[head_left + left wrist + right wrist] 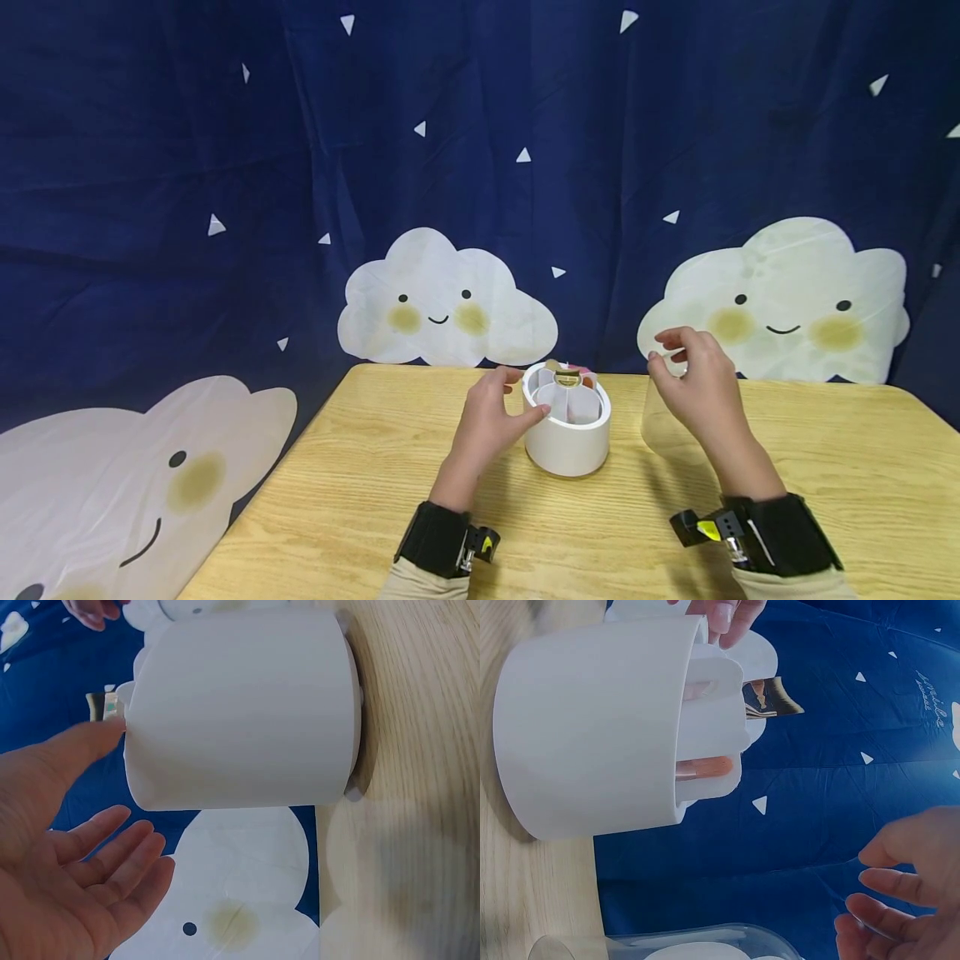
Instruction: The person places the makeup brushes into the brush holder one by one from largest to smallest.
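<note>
A white round brush holder with inner dividers stands upright on the table. Inside it are a brush with orange bristles and a wide brush with dark, fanned bristles. My left hand is at the holder's left side, its thumb at the top rim and the other fingers spread loosely behind. To the right stands a clear plastic cover, see-through and faint. Just above its top is my right hand, fingers loosely bent with nothing between them; in the right wrist view it is apart from the cover.
The light wood table reaches back to a dark blue curtain printed with white triangles and smiling clouds. Black straps with small cameras circle both wrists.
</note>
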`<action>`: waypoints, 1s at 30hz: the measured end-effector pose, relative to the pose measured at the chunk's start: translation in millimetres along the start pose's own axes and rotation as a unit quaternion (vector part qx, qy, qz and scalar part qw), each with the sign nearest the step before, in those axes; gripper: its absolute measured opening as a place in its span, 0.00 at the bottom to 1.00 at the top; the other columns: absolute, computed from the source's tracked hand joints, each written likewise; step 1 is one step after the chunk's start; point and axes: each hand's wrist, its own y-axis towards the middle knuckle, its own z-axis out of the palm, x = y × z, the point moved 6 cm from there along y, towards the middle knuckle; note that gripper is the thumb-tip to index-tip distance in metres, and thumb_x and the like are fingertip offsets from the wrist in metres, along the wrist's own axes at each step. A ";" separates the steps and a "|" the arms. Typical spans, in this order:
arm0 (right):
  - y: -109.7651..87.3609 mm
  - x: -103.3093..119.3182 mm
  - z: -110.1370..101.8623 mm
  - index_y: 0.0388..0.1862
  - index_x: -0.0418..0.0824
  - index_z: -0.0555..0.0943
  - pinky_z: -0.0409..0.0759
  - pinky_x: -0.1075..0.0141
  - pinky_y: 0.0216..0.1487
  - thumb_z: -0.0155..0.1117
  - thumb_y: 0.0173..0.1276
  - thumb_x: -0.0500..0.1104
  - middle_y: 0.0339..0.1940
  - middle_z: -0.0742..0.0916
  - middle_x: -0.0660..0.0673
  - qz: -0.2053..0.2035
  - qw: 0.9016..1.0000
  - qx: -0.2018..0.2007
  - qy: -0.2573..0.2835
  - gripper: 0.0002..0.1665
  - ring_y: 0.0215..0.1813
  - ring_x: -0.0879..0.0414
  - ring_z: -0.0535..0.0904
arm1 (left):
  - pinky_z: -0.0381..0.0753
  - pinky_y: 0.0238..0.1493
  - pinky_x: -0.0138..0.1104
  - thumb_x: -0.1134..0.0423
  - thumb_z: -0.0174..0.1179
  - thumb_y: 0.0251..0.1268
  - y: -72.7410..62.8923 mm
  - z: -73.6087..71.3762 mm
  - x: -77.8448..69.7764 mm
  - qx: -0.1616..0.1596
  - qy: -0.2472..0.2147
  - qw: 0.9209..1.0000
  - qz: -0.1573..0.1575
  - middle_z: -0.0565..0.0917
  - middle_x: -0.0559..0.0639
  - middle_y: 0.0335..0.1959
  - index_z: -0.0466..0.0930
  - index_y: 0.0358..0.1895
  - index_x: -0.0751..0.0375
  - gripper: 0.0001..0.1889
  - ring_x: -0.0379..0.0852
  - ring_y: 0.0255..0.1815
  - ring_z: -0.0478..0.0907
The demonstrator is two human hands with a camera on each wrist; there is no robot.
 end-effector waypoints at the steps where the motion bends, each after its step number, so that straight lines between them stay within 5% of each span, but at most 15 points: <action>1: -0.2 -0.1 0.0 0.48 0.30 0.81 0.75 0.52 0.39 0.63 0.67 0.36 0.43 0.83 0.31 0.001 1.000 0.002 -0.001 0.13 0.43 0.38 0.80 | 0.81 0.52 0.45 0.56 0.77 0.55 -0.1 0.0 0.0 0.000 0.002 1.000 0.002 0.84 0.57 0.52 0.79 0.56 0.65 0.28 0.55 0.52 0.80; 30: 1.2 -1.7 1.6 0.45 0.31 0.83 0.75 0.52 0.39 0.62 0.67 0.37 0.44 0.83 0.32 0.009 1.000 0.020 -0.011 0.12 0.42 0.39 0.80 | 0.82 0.53 0.47 0.59 0.74 0.60 0.0 -1.6 4.9 0.009 -0.002 1.000 -0.021 0.83 0.60 0.56 0.78 0.59 0.68 0.27 0.59 0.54 0.81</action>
